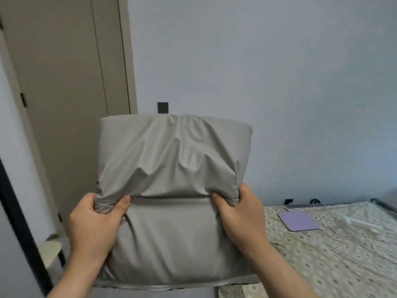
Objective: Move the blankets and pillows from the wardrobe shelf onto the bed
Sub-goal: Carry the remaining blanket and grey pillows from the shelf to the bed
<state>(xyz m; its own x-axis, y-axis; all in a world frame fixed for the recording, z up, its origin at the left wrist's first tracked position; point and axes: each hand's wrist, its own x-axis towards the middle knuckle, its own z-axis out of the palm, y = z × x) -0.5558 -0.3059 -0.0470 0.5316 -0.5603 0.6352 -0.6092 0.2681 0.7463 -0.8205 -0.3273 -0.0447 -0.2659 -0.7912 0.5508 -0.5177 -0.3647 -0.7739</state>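
A grey-beige pillow (174, 160) fills the middle of the view, held up in the air in front of me. My left hand (94, 224) pinches its fabric at the lower left. At the lower right, my right hand (240, 216) grips a bunched fold of the same fabric. The bed (335, 254), covered with a beige patterned sheet, lies at the lower right, below and behind the pillow. The wardrobe shelf is out of view.
A thin purple pad (298, 220) lies on the bed near the wall. A beige door (64, 93) stands at the left. A small round pale table (50, 252) sits at the lower left. A dark wall switch (162, 107) shows above the pillow.
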